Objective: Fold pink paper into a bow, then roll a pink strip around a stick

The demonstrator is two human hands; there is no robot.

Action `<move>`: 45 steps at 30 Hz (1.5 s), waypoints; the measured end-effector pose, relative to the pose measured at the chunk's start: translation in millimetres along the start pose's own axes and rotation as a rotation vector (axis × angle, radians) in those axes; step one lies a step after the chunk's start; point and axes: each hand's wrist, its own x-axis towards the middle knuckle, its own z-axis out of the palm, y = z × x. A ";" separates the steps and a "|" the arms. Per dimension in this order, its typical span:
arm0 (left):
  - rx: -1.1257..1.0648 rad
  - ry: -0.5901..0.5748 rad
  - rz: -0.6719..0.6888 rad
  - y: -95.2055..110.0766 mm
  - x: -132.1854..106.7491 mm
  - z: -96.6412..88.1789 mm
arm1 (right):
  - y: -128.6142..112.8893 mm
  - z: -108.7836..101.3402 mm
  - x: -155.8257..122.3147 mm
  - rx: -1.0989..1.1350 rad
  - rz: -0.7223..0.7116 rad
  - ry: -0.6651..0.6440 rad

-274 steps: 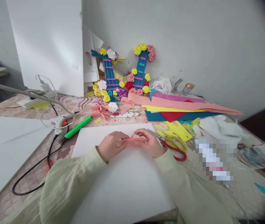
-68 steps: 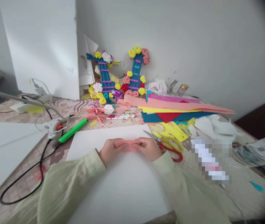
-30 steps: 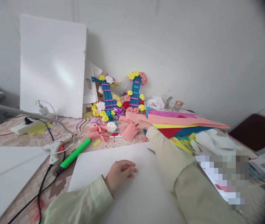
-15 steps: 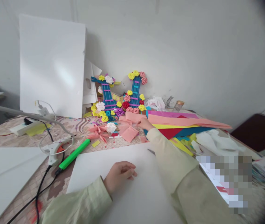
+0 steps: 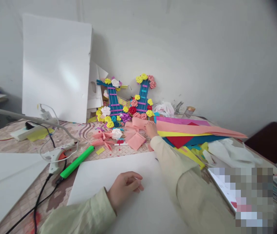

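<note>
My right hand [image 5: 151, 129] reaches to the far side of the table, its fingers closed at the edge of a pink crepe paper strip [image 5: 138, 123]; the fingertips are partly hidden. Just in front of it lies a folded pink paper square [image 5: 136, 141]. My left hand [image 5: 125, 189] hovers over or rests on a white board [image 5: 94, 182], fingers loosely curled and apart from the thumb, holding nothing. Left of the square are pink folded paper pieces [image 5: 102, 139] and a white paper flower [image 5: 116, 134].
Two blue paper shapes [image 5: 114, 100] with paper flowers stand by the wall. At left are a glue gun [image 5: 56, 159] with cables, a green stick-shaped object [image 5: 77, 162] and a power strip [image 5: 23, 133]. Stacked coloured paper [image 5: 201, 129] and a phone-like device [image 5: 222, 187] are at right.
The view has shifted slightly. My right hand stays at the pink paper, its fingers drawn in a little more. My left hand has hardly moved.
</note>
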 end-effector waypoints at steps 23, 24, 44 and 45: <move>-0.014 -0.029 0.066 0.5 -2.0 -5.0 | 15.3 -63.0 -14.7 0.648 0.192 0.198; 0.001 -0.012 0.098 1.7 -2.8 -5.4 | 14.0 -72.6 -20.7 0.720 0.185 0.196; 1.149 0.132 1.292 12.8 -23.4 -5.6 | -41.2 -103.9 -254.6 1.683 0.470 -0.265; 1.180 0.018 1.336 12.8 -23.7 -4.6 | -42.0 -99.3 -258.0 1.684 0.487 -0.270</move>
